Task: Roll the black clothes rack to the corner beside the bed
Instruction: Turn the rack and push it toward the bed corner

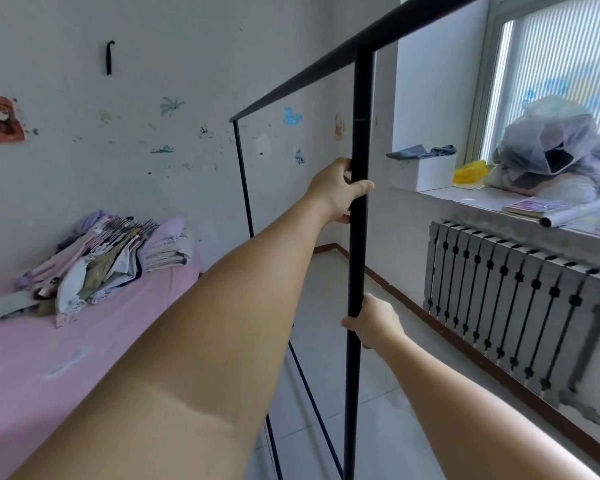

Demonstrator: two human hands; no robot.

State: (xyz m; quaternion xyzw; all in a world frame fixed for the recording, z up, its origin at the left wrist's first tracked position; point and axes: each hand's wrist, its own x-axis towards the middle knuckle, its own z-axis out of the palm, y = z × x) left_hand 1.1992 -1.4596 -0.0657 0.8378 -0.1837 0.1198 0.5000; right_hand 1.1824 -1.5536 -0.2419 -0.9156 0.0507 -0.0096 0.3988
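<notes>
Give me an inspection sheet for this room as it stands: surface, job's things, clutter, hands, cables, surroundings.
Surface: pale tiled floor, bare along the lane toward the corner.
Job's things: black clothes rack, upright, nothing hanging on it; wheels out of view. Bed with pink sheet on the left.
Clutter: pile of clothes on the bed; plastic bag, white box and books on the windowsill.
Hands: left hand grips the near post high up; right hand grips it lower.
Cables: nothing seen.
Surroundings: radiator under the window at right; stickers on the wall.
</notes>
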